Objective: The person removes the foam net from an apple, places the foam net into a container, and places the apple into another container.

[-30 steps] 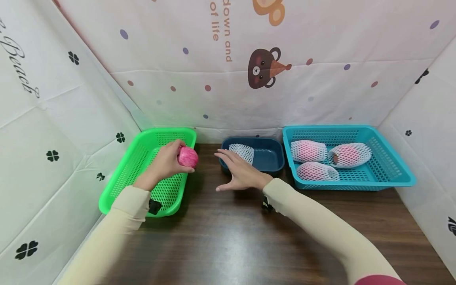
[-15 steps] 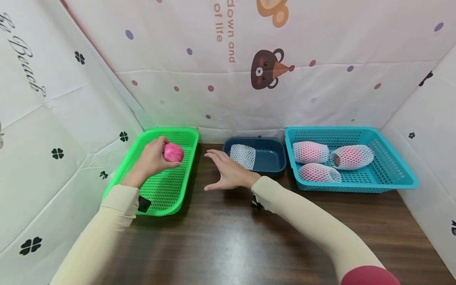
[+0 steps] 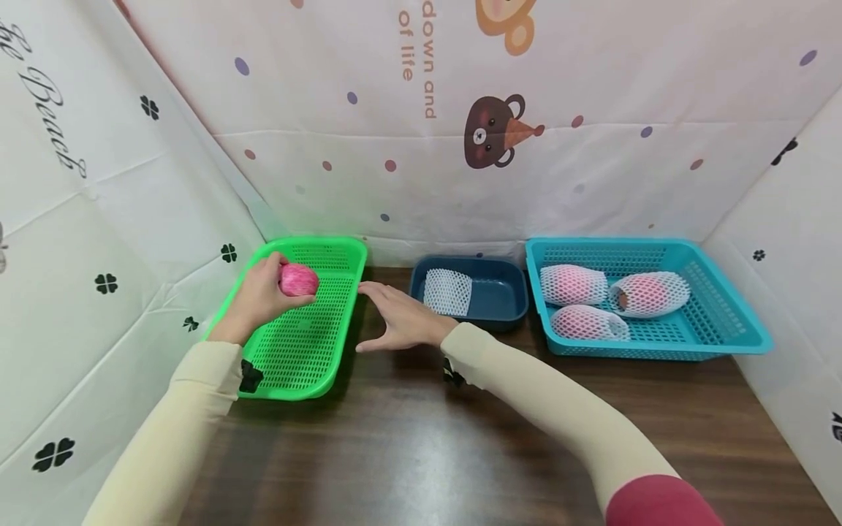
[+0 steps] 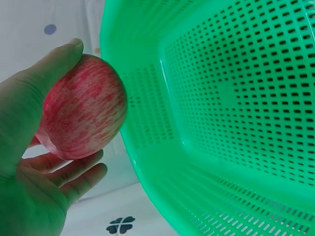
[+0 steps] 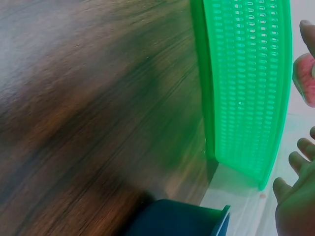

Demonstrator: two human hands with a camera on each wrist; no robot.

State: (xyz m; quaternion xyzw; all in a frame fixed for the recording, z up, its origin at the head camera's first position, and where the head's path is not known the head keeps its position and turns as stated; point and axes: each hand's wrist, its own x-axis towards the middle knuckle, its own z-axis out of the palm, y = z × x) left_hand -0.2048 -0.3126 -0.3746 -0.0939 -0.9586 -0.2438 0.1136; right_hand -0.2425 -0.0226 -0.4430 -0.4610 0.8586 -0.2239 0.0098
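A: Where's the apple (image 3: 299, 280)?

B: In the left hand (image 3: 259, 298), over the green basket (image 3: 299, 358) at the counter (image 3: 421, 438)'s back left corner. I can't tell whether it touches the rim.

A: How do the fingers hold it?

B: Thumb on one side, the other fingers curved round the far side, gripping it. The left wrist view shows its red, streaked skin close to the rim.

A: And the right hand (image 3: 401, 318)?

B: Its fingers are spread, thumb apart from the rest, just beside the green basket's right side. The wrist lies in front of the navy box (image 3: 493, 296).

A: What does that box hold?

B: A white net (image 3: 448, 292), in its left part. The box sits at the counter's back edge, between the two baskets.

A: The other basket?

B: The teal basket (image 3: 726, 314), at the back right corner. Three fruits (image 3: 572, 283) lie in it, each in a white net sleeve: two side by side, one nearer the front edge.
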